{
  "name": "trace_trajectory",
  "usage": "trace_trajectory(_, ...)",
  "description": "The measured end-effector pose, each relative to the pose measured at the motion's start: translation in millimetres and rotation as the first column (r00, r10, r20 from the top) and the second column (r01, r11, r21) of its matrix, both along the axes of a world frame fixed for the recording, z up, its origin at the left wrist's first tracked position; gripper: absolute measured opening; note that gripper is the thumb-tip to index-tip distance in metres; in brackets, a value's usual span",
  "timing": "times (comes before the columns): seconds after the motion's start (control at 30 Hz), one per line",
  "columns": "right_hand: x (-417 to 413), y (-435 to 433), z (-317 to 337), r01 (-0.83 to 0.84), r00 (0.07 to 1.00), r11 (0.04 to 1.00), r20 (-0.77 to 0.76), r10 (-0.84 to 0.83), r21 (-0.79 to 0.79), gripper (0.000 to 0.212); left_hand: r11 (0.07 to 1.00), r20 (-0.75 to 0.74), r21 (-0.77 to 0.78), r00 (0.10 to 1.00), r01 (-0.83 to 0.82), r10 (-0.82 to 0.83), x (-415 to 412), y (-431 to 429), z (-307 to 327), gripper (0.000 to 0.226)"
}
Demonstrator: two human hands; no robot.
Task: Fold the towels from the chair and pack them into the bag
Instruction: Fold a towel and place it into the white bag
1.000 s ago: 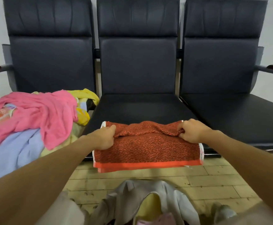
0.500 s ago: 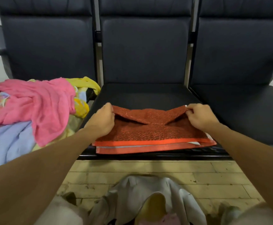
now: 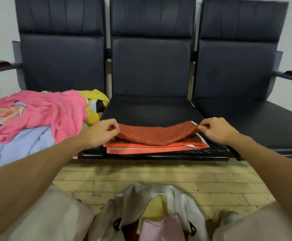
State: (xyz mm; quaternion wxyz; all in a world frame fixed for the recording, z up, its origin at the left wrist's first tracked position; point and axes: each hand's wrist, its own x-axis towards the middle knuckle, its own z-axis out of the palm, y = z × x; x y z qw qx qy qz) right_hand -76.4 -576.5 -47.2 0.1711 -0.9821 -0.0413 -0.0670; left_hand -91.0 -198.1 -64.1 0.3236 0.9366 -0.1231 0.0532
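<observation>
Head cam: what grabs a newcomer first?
A rust-orange terry towel with orange border lies half folded on the middle black seat, left hand and right hand pinching its top layer's ends. A pink, blue and yellow towel heap fills the left chair; an open pale grey bag sits on the floor.

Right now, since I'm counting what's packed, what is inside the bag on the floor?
Inside the open bag a yellow towel and a pink towel show; whatever lies beneath them is covered.
</observation>
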Motion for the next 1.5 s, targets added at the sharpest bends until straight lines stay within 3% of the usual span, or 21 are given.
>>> trace_trajectory(0.07, -4.1, 3.8, 2.0, -0.004, 0.992, 0.999, -0.128, 0.0, -0.032, 0.031, 0.998, -0.099, 0.066, 0.995, 0.02, -0.013, 0.3, 1.1, -4.1, 0.021)
trace_trajectory(0.17, -3.3, 8.9, 0.4, 0.041, 0.977, 0.999, -0.209, -0.048, -0.036, 0.042, 0.983, -0.022, 0.17, 0.997, -0.073, 0.078, 12.8, -0.7, -8.9, 0.026)
trace_trajectory(0.3, 12.1, 10.4, -8.7, 0.143, 0.971, 0.988, -0.185, -0.152, -0.063, 0.024, 0.903, -0.014, 0.34, 0.959, -0.261, 0.283, 36.4, -3.5, -20.0, 0.024)
trace_trajectory(0.43, 24.9, 19.4, -16.6, 0.284, 0.931, 0.955, -0.216, -0.295, -0.081, 0.017, 0.75, -0.072, 0.487, 0.835, -0.448, 0.545, 49.7, -15.1, -30.6, 0.066)
trace_trajectory(0.53, 34.8, 30.0, -21.5, 0.349, 0.893, 0.934, -0.279, -0.354, -0.07, 0.03, 0.706, -0.083, 0.555, 0.816, -0.439, 0.573, 59.6, -12.5, -36.1, 0.085)
trace_trajectory(0.63, 44.3, 38.2, -25.7, 0.39, 0.861, 0.918, -0.323, -0.393, -0.076, 0.049, 0.727, -0.185, 0.61, 0.835, -0.316, 0.518, 62.4, -7.3, -35.5, 0.082)
trace_trajectory(0.8, 49.2, 48.8, -27.6, 0.408, 0.842, 0.913, -0.38, -0.384, -0.019, 0.067, 0.883, -0.219, 0.33, 0.882, -0.334, 0.416, 46.7, -12.4, -14.8, 0.04)
trace_trajectory(0.9, 46.0, 57.6, -23.4, 0.357, 0.853, 0.93, -0.436, -0.286, 0.089, 0.064, 0.893, -0.254, 0.04, 0.86, -0.448, 0.443, 44.5, -3.6, -5.2, 0.022)
trace_trajectory(1.0, 43.8, 56.9, -19.1, 0.342, 0.867, 0.898, -0.462, -0.188, 0.277, 0.043, 0.806, -0.449, -0.267, 0.808, -0.528, 0.381, 43.2, 7.0, 4.4, 0.015)
trace_trajectory(1.07, 39.1, 52.7, -15.4, 0.369, 0.855, 0.802, -0.51, -0.096, 0.469, 0.022, 0.71, -0.515, -0.428, 0.797, -0.559, 0.317, 40.1, 4.8, 12.5, 0.016)
trace_trajectory(1.13, 35.1, 48.8, -14.3, 0.416, 0.823, 0.715, -0.567, -0.032, 0.563, 0.012, 0.617, -0.543, -0.553, 0.804, -0.56, 0.243, 39.1, -7.4, 23.0, 0.017)
trace_trajectory(1.23, 35.4, 46.7, -18.3, 0.496, 0.805, 0.59, -0.593, -0.037, 0.637, 0.026, 0.549, -0.543, -0.647, 0.825, -0.529, 0.155, 40.5, -38.0, 41.1, 0.012)
trace_trajectory(1.3, 37.5, 46.1, -22.7, 0.539, 0.802, 0.513, -0.593, -0.071, 0.668, 0.04, 0.556, -0.535, -0.67, 0.839, -0.492, 0.097, 44.6, -58.5, 49.6, 0.017)
trace_trajectory(1.5, 36.4, 40.3, -29.6, 0.494, 0.843, 0.514, -0.531, -0.085, 0.701, 0.014, 0.755, -0.583, -0.542, 0.812, -0.369, -0.022, 59.0, -123.2, 61.1, 0.018)
